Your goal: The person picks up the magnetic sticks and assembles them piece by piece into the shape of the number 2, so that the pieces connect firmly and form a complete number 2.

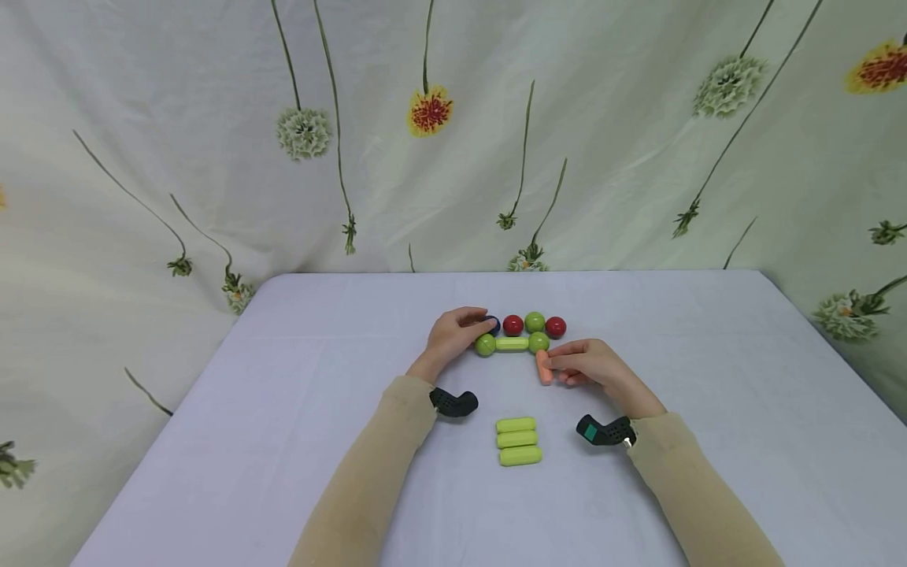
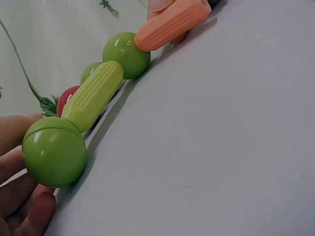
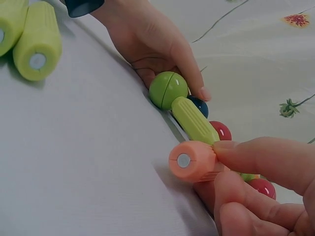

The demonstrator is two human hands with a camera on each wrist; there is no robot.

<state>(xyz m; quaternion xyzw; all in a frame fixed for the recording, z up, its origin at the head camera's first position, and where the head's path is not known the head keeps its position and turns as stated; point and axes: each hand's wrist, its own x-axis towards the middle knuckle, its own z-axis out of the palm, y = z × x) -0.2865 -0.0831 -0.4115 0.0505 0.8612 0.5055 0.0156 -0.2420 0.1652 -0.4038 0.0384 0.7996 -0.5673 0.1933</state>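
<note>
My left hand point(image 1: 453, 332) curls around a dark blue ball point(image 1: 494, 324), its thumb over the near side; much of the ball is hidden. Just in front sits a green ball point(image 2: 54, 151), which hides part of the fingers in the left wrist view. A yellow-green ribbed rod point(image 1: 512, 344) runs from it to another green ball point(image 1: 538, 342). With thumb and fingers, my right hand point(image 1: 594, 367) pinches an orange rod point(image 1: 544, 368). One end meets that right green ball; the other, with a round grey inset point(image 3: 183, 161), points toward me.
Behind the row lie a red ball point(image 1: 513, 325), a green ball point(image 1: 534, 321) and another red ball point(image 1: 556, 327). Nearer, three yellow-green rods point(image 1: 517, 440) lie side by side on the white table point(image 1: 283, 441). A flowered cloth point(image 1: 212, 157) hangs behind.
</note>
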